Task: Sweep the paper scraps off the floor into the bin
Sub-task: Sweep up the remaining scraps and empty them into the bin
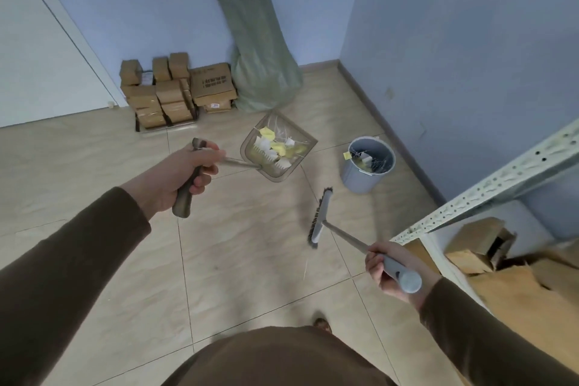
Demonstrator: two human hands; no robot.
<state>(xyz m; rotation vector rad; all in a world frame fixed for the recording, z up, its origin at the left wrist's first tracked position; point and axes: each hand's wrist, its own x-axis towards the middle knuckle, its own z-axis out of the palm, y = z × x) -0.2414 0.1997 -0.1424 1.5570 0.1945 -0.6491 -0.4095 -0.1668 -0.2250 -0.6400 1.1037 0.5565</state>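
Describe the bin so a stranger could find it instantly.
Start at the room's corner where the blue walls meet. On the tiled floor by the right-hand wall stands the bin, a round grey bucket. Unlike the brown boxes and green sack, it's open-topped, holding paper scraps.

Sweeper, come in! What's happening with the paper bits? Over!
Left hand grips dustpan handle, right hand grips broom. Paper scraps in lifted dustpan, some in bin. Floor path to bin open.
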